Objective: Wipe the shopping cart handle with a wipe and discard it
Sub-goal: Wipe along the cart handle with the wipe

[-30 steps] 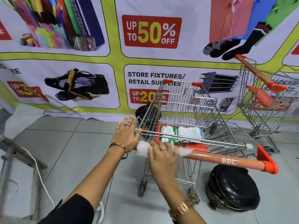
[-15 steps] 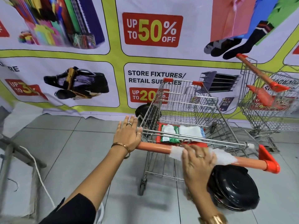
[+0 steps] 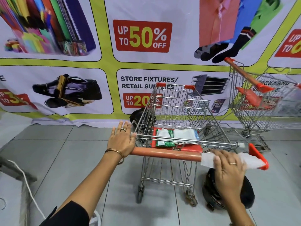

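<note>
Step in hand: wiping the right end of the cart handle (image 3: 166,154), by my reading of the hands' positions.
Right hand (image 3: 228,167): lay over the white wipe (image 3: 207,159), fingers (image 3: 219,158) close together and curled over the bar, pressing the wipe around it just short of the red end cap (image 3: 259,158).
Left hand (image 3: 121,140): rested on the handle's left end, fingers (image 3: 125,128) spread and flat, steadying the cart rather than gripping.
Doing it well: probably keep the wipe wrapped round the bar, carry it up to the end cap, then cover the part under the left hand.
Discard: not yet done; no bin could be told for certain.
Child seat: a green-and-white packet (image 3: 164,137) lay on the red flap.
Writing: the banner (image 3: 141,36) read "UP TO 50% OFF" and "STORE FIXTURES/ RETAIL SUPPLIES", the last word partly hidden by the cart.
</note>
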